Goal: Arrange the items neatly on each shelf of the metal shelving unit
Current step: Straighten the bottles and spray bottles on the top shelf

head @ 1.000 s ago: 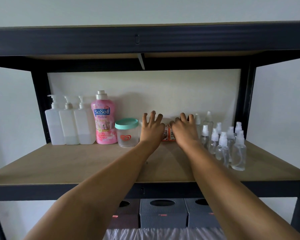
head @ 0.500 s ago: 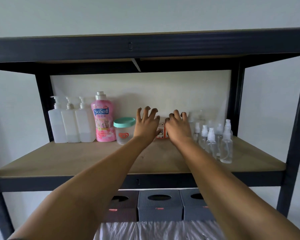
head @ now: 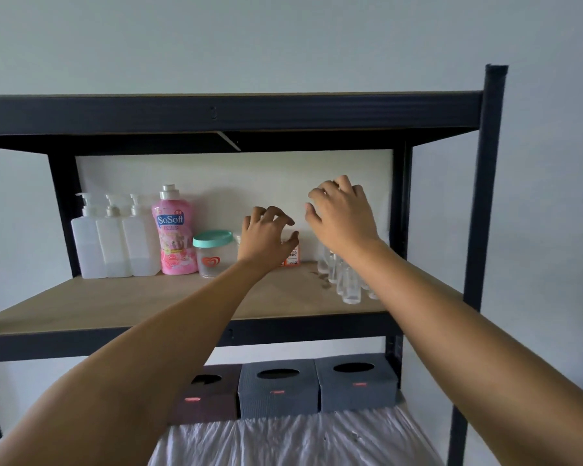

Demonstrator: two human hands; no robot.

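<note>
Landmark: pink SoSoft bottle (head: 173, 230), upright at the back of the wooden shelf (head: 115, 297) of the metal shelving unit (head: 492, 196).
Left of the bottle: three white pump bottles (head: 113, 243) in a row, touching one another.
Right of the bottle: clear jar with teal lid (head: 212, 253), just beside it; then a small orange box (head: 292, 255); farthest, a cluster of clear spray bottles (head: 345, 280).
Left hand (head: 263, 240): raised in front of the orange box, fingers loosely curled, grip holding nothing.
Right hand (head: 342, 216): higher, over the spray bottles, fingers loosely bent, grip holding nothing.
Shelf below: three tissue boxes (head: 278, 388) side by side.
</note>
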